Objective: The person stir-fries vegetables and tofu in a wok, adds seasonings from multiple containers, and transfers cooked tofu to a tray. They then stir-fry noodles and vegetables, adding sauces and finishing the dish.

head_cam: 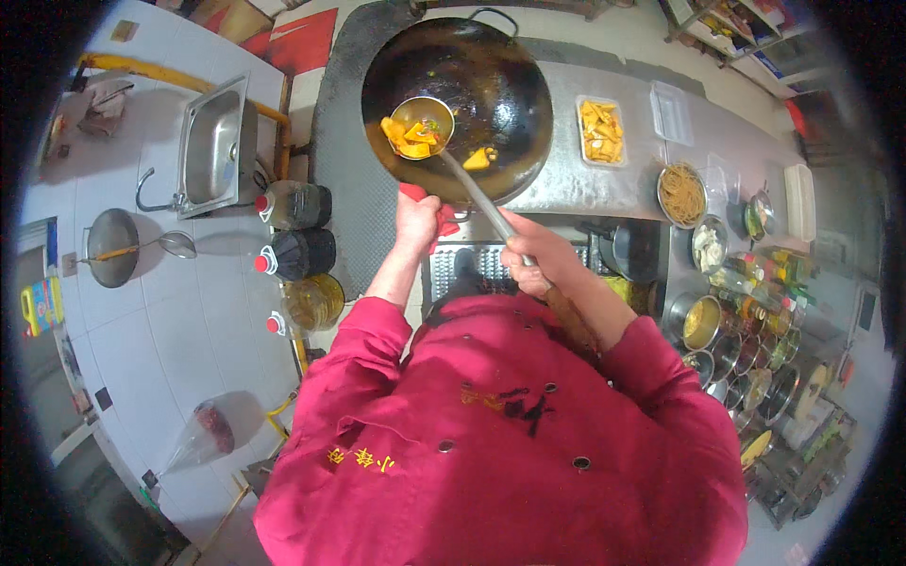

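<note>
A large dark wok is tilted before me, with loops on its far and near rims. My left hand holds its near side through a red cloth. My right hand grips the long handle of a metal ladle. The ladle's round bowl is inside the wok and carries yellow food pieces with bits of green and red. More yellow pieces lie on the wok's wall. To the right, a clear plastic container of similar yellow pieces stands on the steel counter.
Further right are an open plastic container, a bowl of noodles, and several bottles and seasoning pots. Large red-capped jugs line my left. A steel sink and a hanging strainer are beyond them.
</note>
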